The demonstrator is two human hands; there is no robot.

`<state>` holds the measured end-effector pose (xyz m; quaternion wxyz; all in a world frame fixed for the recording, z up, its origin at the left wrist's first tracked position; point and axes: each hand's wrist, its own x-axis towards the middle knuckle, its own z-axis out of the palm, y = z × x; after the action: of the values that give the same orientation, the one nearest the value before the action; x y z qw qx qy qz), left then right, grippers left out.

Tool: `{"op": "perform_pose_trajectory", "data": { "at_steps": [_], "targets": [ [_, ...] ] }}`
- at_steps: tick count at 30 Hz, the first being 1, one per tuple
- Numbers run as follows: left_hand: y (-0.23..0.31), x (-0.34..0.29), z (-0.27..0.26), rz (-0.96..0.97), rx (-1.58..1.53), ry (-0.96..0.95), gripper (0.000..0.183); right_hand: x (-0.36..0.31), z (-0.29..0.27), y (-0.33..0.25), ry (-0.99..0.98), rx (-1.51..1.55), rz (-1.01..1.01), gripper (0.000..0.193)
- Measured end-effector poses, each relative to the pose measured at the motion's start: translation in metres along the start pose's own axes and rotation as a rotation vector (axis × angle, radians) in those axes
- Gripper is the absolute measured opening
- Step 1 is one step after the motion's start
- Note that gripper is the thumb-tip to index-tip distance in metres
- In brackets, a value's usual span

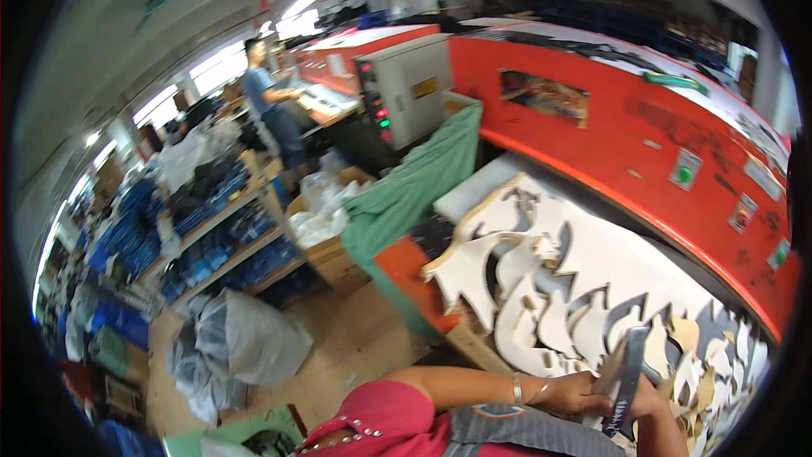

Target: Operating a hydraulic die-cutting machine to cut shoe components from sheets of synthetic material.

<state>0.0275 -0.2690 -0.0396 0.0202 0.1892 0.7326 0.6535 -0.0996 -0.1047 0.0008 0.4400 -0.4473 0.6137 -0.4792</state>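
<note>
Near the bottom right, my left hand (579, 394) is closed on a dark, upright band-shaped piece (628, 372) with pale markings along its edge. It looks like a steel cutting die, though blur hides its full shape. My right hand (650, 406) is at the other side of the same piece, its fingers mostly hidden behind it. Just beyond both hands lies a pale sheet material (584, 220), cut into many curved, pointed pieces (554, 322) with dark gaps between them.
A long red machine (626, 127) stands behind the sheet. A green cloth (414, 195) hangs by its left end. Left are shelves (224, 267) of blue items, a bagged bundle (254, 338) on the floor and a box (338, 258). Farther back, another person (275, 106) stands at a machine.
</note>
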Motion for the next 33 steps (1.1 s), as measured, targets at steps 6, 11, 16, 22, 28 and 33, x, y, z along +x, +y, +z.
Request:
{"op": "perform_pose_trajectory", "data": {
  "at_steps": [6, 11, 16, 22, 28, 33],
  "targets": [
    [-0.001, -0.002, -0.011, -0.040, -0.026, -0.080, 0.050, -0.001, 0.010, -0.008, -0.025, 0.217, 0.049, 0.063],
    [0.041, 0.001, -0.025, -0.229, -0.031, -0.183, 0.047, -0.010, 0.011, 0.000, 0.051, 0.187, 0.021, 0.065],
    [0.024, -0.031, -0.014, -0.245, -0.023, -0.024, 0.040, -0.031, 0.003, 0.032, 0.147, 0.098, -0.044, 0.059],
    [-0.030, -0.028, -0.022, 0.017, 0.122, 0.256, 0.028, -0.018, 0.005, 0.059, 0.305, 0.859, -0.457, 0.063],
    [0.023, -0.013, -0.018, -0.180, -0.769, 0.021, 0.042, -0.017, 0.016, 0.033, 0.115, 0.515, -0.063, 0.089],
    [-0.001, -0.056, -0.027, -0.325, -1.125, 0.299, 0.044, -0.025, 0.021, 0.030, 0.274, 0.734, -0.197, 0.073]
  ]
}}
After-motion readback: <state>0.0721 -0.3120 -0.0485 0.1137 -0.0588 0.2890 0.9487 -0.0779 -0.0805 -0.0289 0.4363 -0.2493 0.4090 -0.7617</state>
